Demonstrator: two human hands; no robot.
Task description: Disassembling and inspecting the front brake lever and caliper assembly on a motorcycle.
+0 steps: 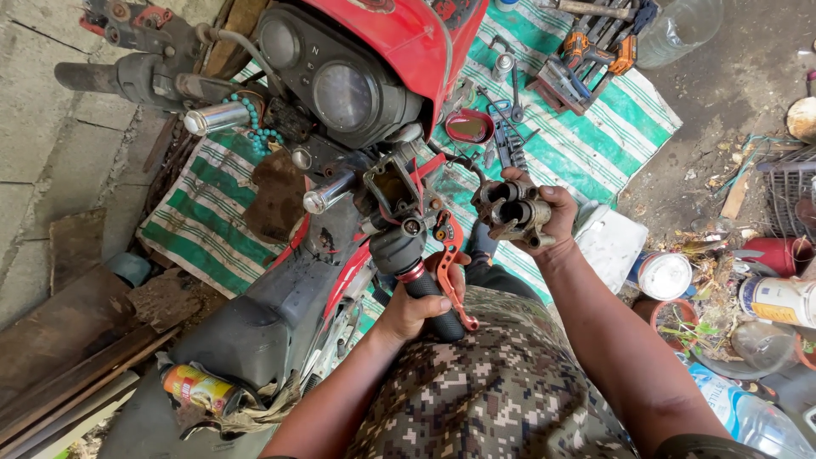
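A grimy metal brake caliper, with two round piston bores facing the camera, is held up in the right hand, whose fingers are wrapped closed around its back and side. It is kept just to the right of the motorcycle's handlebar, apart from it, above a green-and-white striped tarp. The black handlebar grip is clasped by the left hand, fingers curled shut around it, with the orange brake lever lying against the fingers. Just above the grip an opened brake master cylinder is seen, its reservoir uncovered. Beyond it the round instrument gauges and red fairing of the motorcycle are found. On the tarp, pliers, a small red tray and an open toolbox are laid out. Tins and plastic bottles are scattered on the dirt at the right. A camouflage-patterned garment is worn by the person
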